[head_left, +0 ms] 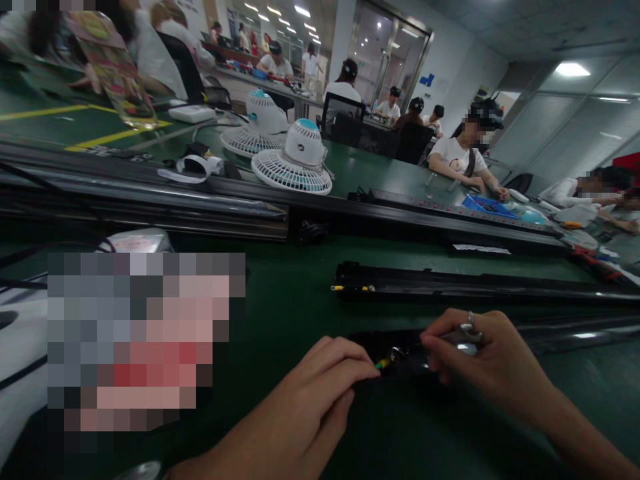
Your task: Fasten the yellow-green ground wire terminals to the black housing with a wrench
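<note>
Head view | your left hand (315,393) pinches the black rail (560,337) end | right hand (483,363) grips a silver object (467,347) | press the rail flat, work steadily.

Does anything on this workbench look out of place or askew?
The near fan and the far fan lie grille-down on the green table instead of standing. The left hand and right hand are on the black rail; nothing looks spilled or broken.
</note>
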### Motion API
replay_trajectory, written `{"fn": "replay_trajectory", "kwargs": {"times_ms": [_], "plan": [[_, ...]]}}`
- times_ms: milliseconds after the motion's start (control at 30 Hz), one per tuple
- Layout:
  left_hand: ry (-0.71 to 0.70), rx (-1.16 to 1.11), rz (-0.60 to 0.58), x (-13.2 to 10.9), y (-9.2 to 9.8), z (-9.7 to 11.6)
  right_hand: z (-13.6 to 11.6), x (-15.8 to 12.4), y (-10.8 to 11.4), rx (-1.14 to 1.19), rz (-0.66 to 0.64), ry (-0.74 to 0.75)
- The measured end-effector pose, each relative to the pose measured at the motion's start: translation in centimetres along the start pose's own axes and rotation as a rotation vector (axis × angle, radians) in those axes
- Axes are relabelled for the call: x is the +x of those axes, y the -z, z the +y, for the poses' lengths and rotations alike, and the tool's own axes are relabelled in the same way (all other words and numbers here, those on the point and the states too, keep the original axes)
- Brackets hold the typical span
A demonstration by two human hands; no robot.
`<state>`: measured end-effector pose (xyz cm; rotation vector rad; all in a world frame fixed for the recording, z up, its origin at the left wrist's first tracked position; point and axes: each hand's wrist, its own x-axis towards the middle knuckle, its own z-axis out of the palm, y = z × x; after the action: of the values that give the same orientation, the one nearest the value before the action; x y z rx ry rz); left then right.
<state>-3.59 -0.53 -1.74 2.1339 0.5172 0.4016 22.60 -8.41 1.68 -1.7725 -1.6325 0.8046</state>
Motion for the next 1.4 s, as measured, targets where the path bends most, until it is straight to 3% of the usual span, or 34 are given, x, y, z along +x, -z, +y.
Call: {"fn": "replay_trajectory", "kwargs": {"times_ms": [367,733,1200,1400], "plan": [[-0.002,0.008,0.003,0.0,-0.1,-0.2,0.1,0.1,0.5,0.096,-0.029,-0.046],[-0.010,0.002,-0.002,0.4,0.2,0.3,1.1,0.7,1.2,0.230,-0.147,-0.035],[-0.002,0.003,-0.011,0.2,0.1,0.0,-0.1,0.4,0.1,0.151,-0.023,-0.005],[-0.010,0.013,-0.003,0.3,0.1,-0.1,-0.3,0.2,0.2,0.088,-0.032,0.022]]}}
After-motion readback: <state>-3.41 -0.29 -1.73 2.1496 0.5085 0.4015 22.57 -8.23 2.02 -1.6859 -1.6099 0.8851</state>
